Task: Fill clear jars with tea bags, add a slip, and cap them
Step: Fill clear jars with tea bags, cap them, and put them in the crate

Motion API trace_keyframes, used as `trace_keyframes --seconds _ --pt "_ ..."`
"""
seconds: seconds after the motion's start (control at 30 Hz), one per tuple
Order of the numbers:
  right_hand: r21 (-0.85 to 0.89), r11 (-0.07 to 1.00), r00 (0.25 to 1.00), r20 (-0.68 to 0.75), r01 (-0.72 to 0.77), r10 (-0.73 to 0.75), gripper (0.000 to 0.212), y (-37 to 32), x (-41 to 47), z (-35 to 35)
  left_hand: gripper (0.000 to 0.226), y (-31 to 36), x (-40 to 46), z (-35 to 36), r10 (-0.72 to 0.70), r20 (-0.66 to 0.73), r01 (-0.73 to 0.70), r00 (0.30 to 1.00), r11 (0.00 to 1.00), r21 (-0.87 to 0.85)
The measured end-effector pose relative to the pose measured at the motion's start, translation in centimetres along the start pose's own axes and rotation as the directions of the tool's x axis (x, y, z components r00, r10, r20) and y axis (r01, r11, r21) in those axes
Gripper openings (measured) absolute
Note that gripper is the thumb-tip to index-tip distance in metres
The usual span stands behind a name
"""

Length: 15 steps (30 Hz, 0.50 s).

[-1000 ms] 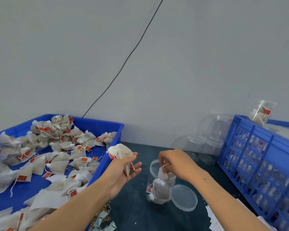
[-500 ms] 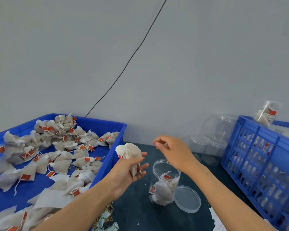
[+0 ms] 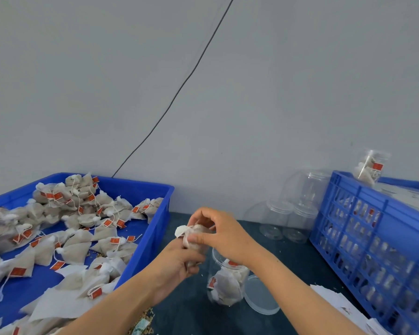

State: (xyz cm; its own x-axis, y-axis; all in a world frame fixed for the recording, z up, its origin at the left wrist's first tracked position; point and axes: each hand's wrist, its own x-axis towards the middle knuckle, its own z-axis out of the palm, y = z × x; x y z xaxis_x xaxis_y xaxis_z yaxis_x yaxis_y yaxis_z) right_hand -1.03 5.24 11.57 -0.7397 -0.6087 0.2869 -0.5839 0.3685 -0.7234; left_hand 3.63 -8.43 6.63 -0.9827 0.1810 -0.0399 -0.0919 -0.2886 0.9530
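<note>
**Inspector:** One tea bag [image 3: 194, 234] is in transit. It sits just above and beside the mouth of the open jar [image 3: 226, 279], which stands on the dark counter [image 3: 196, 310]. Both hands are on it: the left hand [image 3: 177, 262] holds it from below with fingers curled round its lower part, and the right hand [image 3: 218, 232] pinches its upper part between thumb and fingers. The two hands are together, touching across the bag.

**Supervisor:** And the jar's contents?

**Inspector:** Several bags with red tags lie in it, reaching roughly halfway up; an exact count cannot be made. No slip is visible inside. The clear lid [image 3: 260, 296] lies flat on the counter, touching or just beside the jar's base on its far side from the blue tray [image 3: 153, 226].

**Supervisor:** Step in hand?

**Inspector:** Filling, in my judgement. Slip and cap are not yet done. The tray of loose bags stands beyond the hands from the jar; paper slips [image 3: 336, 301] lie past the lid, near the blue crate [image 3: 373, 238].

**Supervisor:** Next move?

**Inspector:** Probably the right hand takes the bag alone and lowers it into the jar's mouth. The jar stands unheld and light, so a careless push could tip it.
</note>
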Motion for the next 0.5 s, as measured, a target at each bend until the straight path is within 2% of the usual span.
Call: trace_keyframes --seconds 0.13,0.23,0.37,0.5 --pt "0.021 1.000 0.976 -0.217 -0.011 0.015 0.018 0.4 0.1 -0.8 0.020 0.0 0.1 0.0 0.004 -0.053 -0.004 0.999 1.000 -0.010" --pt "0.062 0.997 0.941 -0.334 -0.037 0.056 0.021 1.0 0.1 -1.9 0.023 -0.1 0.2 -0.2 -0.003 -0.115 0.000 0.993 1.000 -0.024" --pt "0.002 0.995 0.913 -0.398 -0.098 0.091 0.030 2.1 -0.4 -3.4 0.022 -0.1 0.3 -0.4 -0.014 -0.217 0.005 0.976 0.999 -0.042" --pt "-0.206 0.954 0.922 -0.366 -0.217 0.130 0.021 3.1 -1.3 -4.7 0.031 0.2 0.4 -0.3 -0.037 -0.278 0.014 0.960 0.996 -0.083"
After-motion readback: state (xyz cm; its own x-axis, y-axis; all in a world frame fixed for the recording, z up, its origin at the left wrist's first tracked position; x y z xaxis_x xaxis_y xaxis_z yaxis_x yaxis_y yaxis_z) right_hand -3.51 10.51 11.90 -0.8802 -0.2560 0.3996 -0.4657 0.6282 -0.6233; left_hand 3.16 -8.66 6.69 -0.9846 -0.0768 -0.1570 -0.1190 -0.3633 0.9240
